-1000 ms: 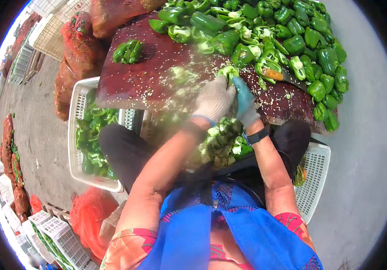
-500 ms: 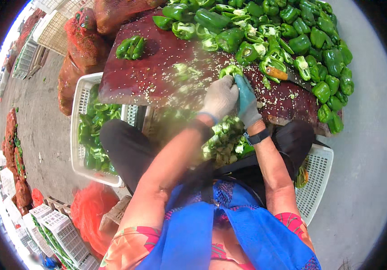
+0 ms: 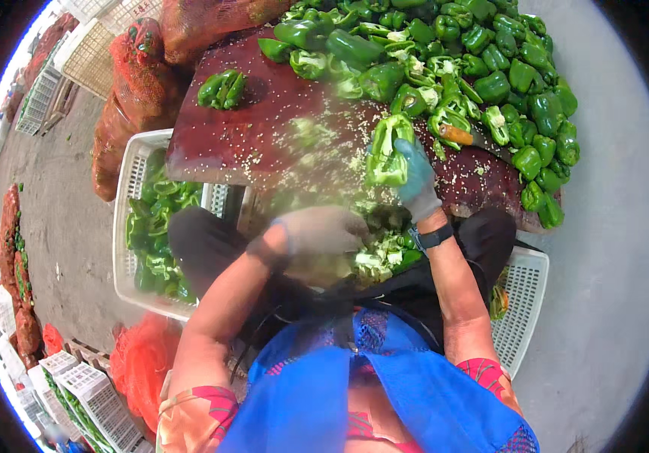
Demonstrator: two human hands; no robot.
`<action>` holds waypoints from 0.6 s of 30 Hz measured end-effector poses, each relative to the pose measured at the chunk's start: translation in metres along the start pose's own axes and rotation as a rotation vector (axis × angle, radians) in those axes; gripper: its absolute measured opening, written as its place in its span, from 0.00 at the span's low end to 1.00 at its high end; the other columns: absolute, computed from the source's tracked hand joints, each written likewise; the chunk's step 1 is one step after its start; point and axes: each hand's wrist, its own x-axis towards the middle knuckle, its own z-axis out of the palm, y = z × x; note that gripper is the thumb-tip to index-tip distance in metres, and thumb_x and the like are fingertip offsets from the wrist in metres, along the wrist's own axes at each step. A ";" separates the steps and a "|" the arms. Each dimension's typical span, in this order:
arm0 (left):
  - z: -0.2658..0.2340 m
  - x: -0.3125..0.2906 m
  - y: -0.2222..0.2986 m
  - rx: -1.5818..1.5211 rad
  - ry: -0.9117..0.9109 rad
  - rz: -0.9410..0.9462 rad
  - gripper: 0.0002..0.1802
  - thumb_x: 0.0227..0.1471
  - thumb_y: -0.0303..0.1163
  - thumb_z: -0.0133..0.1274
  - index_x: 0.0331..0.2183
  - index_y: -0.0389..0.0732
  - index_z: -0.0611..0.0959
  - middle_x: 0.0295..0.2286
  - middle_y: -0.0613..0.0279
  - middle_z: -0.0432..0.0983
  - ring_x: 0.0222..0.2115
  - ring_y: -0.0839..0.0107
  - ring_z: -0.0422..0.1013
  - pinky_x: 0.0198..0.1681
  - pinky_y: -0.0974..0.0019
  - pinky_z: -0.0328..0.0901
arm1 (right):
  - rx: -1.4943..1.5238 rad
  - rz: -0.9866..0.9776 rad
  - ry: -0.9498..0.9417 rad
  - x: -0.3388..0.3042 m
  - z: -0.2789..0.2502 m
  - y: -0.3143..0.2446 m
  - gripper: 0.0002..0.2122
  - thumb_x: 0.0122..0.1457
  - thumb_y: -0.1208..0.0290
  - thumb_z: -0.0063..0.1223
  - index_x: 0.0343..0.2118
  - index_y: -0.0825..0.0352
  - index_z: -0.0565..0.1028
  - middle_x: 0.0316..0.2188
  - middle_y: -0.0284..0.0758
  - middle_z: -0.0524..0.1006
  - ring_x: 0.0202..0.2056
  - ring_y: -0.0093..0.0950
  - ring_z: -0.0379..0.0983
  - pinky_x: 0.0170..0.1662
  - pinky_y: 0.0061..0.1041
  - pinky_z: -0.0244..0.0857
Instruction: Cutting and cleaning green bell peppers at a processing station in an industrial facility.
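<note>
My right hand (image 3: pixel 419 177), in a teal and grey glove, grips a cut-open green bell pepper (image 3: pixel 389 155) above the near edge of the dark red board (image 3: pixel 256 151). The pepper's pale, hollow inside shows. My left hand (image 3: pixel 324 230), in a whitish glove, is smeared by motion, so its fingers cannot be made out. It hangs over the gap between my knees, beside a heap of pale pepper cores (image 3: pixel 381 257). A knife with an orange-brown handle (image 3: pixel 456 135) lies on the board to the right, among pepper pieces and scattered seeds.
A large pile of green bell peppers (image 3: pixel 521 83) covers the board's far right. Pepper pieces (image 3: pixel 224 89) sit at its left. A white crate (image 3: pixel 122 249) of cut peppers stands left of my knee, another white crate (image 3: pixel 524 302) on the right. Red mesh sacks (image 3: pixel 139 83) stand far left.
My left hand has left the pepper and dropped toward me, over the core heap. My right hand still holds the pepper, now turned with its hollow inside showing.
</note>
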 end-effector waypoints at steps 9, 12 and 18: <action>0.001 0.033 0.081 0.783 1.234 -0.184 0.14 0.55 0.41 0.54 0.34 0.39 0.79 0.31 0.48 0.78 0.31 0.49 0.77 0.35 0.50 0.72 | -0.541 -0.316 0.044 -0.016 0.067 -0.020 0.25 0.65 0.74 0.47 0.66 0.65 0.62 0.61 0.37 0.67 0.60 0.30 0.65 0.63 0.28 0.61; -0.005 0.028 0.070 0.825 1.245 -0.264 0.14 0.55 0.39 0.54 0.33 0.37 0.80 0.31 0.47 0.79 0.30 0.49 0.78 0.35 0.51 0.73 | -0.730 -0.402 -0.017 -0.022 0.086 -0.009 0.26 0.66 0.73 0.48 0.67 0.68 0.61 0.67 0.37 0.62 0.66 0.33 0.59 0.67 0.30 0.54; -0.009 0.033 0.041 0.204 1.065 0.116 0.07 0.46 0.34 0.59 0.26 0.41 0.83 0.20 0.52 0.77 0.20 0.60 0.75 0.24 0.61 0.70 | -0.548 -0.217 0.035 -0.032 0.067 -0.008 0.24 0.68 0.68 0.42 0.65 0.71 0.62 0.61 0.43 0.68 0.59 0.34 0.67 0.62 0.33 0.62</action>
